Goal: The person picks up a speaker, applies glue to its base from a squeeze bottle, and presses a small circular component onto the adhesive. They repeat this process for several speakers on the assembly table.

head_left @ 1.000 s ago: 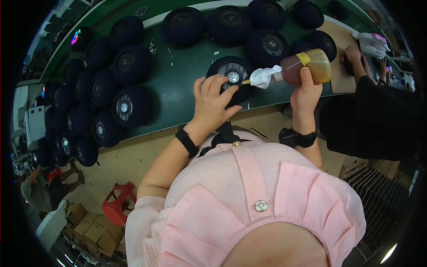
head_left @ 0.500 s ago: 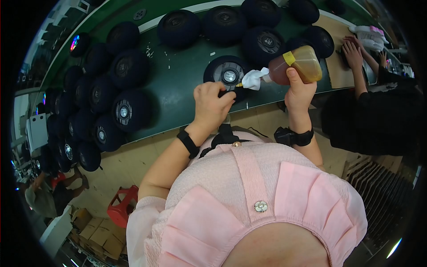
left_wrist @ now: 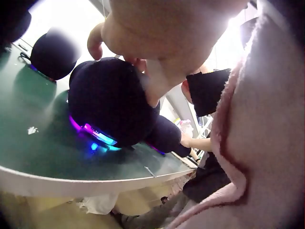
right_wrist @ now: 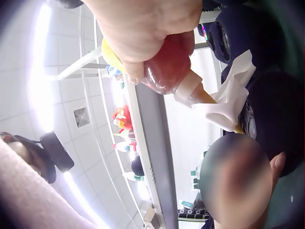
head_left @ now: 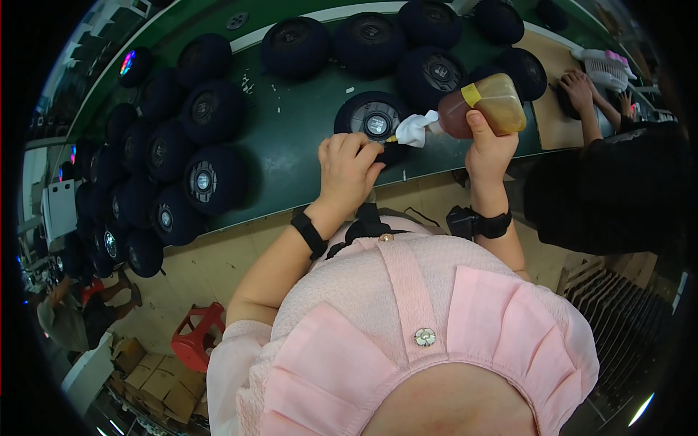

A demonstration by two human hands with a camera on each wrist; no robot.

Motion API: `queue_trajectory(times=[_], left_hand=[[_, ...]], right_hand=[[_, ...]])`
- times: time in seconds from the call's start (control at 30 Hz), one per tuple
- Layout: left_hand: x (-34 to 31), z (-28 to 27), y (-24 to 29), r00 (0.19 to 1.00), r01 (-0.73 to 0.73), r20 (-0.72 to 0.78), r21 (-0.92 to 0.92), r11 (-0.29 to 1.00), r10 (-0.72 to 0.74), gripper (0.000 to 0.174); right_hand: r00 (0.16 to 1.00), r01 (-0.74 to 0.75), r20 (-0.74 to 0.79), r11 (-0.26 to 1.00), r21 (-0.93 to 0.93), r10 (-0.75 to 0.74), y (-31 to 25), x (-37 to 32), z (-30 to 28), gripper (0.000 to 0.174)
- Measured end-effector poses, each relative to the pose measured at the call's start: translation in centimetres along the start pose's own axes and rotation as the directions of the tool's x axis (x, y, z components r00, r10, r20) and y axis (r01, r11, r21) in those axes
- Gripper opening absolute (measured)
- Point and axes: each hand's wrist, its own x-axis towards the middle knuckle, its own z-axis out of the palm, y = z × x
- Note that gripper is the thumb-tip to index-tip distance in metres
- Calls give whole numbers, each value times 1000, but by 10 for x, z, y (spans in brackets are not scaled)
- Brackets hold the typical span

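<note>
While the right hand grips the amber bottle, its nozzle sits near the left hand, hold unclear to me, both working at one round unit, upper centre.

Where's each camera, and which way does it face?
Head: on the head, facing down at the green table; left hand, right hand and pink top show.
Left wrist: on that wrist, facing a dark round device past the left hand.
Right wrist: on that wrist, facing along the bottle past the right hand.
Head and right wrist both show the bottle.
</note>
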Motion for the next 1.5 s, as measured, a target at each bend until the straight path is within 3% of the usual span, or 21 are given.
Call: queue_trajectory(times=[0.7,1.07,1.3,1.5], left_hand=[[3,0,4,998,62,17,-37,997,-62,27],[3,0,2,998,65,7,-53,996,-65,25],[2,0,1,998,63,-9,-46,997,-63,23],[3,-3,5,997,76,-14,9,997,-76,22]], right_hand=[[998,-23,64,998,-67,27,-4,-1,6,37],[989,117,116,977,-180,-97,-16,-7,9,42],[990,94,119,983,-157,-75,-18,-7,13,44],[977,172,157,967,-186,-143,-18,-10,14,48]])
